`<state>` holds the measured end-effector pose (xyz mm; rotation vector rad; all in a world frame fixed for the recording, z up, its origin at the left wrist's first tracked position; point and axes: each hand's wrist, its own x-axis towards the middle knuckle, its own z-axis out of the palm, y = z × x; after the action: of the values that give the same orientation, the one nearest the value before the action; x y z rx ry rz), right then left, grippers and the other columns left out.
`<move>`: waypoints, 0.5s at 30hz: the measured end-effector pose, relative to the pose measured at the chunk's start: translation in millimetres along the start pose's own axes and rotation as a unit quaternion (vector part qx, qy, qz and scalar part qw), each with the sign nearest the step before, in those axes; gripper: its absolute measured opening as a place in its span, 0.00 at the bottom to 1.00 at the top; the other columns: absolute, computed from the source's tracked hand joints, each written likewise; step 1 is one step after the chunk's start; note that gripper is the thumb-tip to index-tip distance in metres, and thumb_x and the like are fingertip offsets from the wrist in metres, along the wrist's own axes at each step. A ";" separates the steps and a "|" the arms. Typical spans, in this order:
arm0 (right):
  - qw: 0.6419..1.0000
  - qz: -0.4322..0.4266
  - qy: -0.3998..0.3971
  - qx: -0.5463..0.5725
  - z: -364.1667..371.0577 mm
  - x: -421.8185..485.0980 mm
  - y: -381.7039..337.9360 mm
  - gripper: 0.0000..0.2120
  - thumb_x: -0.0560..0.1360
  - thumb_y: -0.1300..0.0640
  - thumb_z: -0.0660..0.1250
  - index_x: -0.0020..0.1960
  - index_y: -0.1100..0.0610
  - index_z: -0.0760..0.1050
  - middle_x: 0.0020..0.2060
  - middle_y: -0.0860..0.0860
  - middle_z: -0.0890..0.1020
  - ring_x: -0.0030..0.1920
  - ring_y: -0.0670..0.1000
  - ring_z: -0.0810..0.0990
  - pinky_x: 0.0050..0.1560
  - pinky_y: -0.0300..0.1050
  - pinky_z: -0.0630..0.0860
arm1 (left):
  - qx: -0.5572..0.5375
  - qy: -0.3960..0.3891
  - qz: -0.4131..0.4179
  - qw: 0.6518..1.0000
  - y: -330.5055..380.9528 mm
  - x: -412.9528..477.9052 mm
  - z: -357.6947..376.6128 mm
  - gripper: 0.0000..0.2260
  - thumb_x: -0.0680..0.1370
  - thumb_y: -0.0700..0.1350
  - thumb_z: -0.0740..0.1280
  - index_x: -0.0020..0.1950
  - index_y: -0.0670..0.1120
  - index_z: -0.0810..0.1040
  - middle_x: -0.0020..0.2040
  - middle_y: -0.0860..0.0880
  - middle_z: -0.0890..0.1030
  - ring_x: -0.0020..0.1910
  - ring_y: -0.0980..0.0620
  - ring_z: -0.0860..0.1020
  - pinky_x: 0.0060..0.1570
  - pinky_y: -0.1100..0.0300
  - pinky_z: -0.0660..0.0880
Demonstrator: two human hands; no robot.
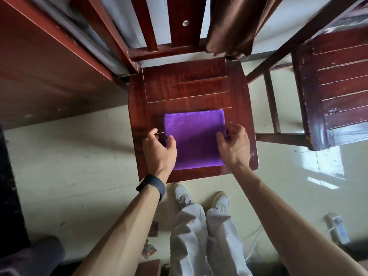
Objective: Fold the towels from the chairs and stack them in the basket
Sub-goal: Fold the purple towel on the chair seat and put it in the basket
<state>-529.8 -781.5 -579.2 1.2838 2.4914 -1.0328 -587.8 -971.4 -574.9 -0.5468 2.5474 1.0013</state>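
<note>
Towel point(195, 140), likely soft, light and limp, is waiting for edge pinches: left hand point(159, 150) hovering spread at nine o'clock, right hand point(235, 146) curling at three, hold unclear.

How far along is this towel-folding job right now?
Done: the purple towel lies folded into a neat square on the chair seat. In hand: the left hand and right hand are at its side edges; a grip isn't clear. Left: a brown towel hangs on the chair back, and no basket is in view.
</note>
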 end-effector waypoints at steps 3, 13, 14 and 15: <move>0.986 0.130 -0.080 0.071 -9.5 12.4 -16.4 0.24 0.73 0.45 0.71 0.63 0.55 0.71 0.49 0.50 0.80 0.53 0.55 0.78 0.59 0.50 0.75 | -0.045 -0.054 -0.151 0.986 18.1 7.4 -4.5 0.15 0.75 0.49 0.71 0.59 0.45 0.78 0.56 0.44 0.83 0.57 0.42 0.80 0.52 0.59 0.72; 0.945 0.158 -0.194 0.210 -28.1 21.6 -9.1 0.11 0.63 0.50 0.77 0.44 0.46 0.80 0.45 0.49 0.86 0.50 0.57 0.85 0.55 0.59 0.82 | -0.074 -0.159 -0.157 0.972 20.7 23.2 -14.0 0.08 0.73 0.49 0.73 0.37 0.47 0.81 0.48 0.45 0.85 0.52 0.42 0.81 0.52 0.51 0.76; 0.940 0.159 -0.191 0.235 -30.7 16.9 -6.3 0.11 0.61 0.51 0.77 0.42 0.47 0.81 0.44 0.50 0.86 0.50 0.58 0.85 0.54 0.61 0.81 | -0.091 -0.166 -0.153 0.970 19.7 20.5 -16.6 0.07 0.72 0.49 0.73 0.37 0.48 0.81 0.47 0.46 0.85 0.52 0.43 0.82 0.51 0.51 0.76; 0.932 0.167 -0.189 0.261 -34.8 12.3 -3.6 0.11 0.60 0.52 0.78 0.42 0.47 0.81 0.44 0.51 0.86 0.50 0.60 0.85 0.54 0.64 0.81 | -0.114 -0.178 -0.152 0.966 19.2 17.1 -19.7 0.05 0.72 0.48 0.74 0.39 0.48 0.81 0.47 0.47 0.85 0.52 0.43 0.82 0.49 0.53 0.74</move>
<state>-534.3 -752.5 -556.4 1.3984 1.6973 -1.7180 -615.1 -976.0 -558.1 -0.7200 1.9774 1.1626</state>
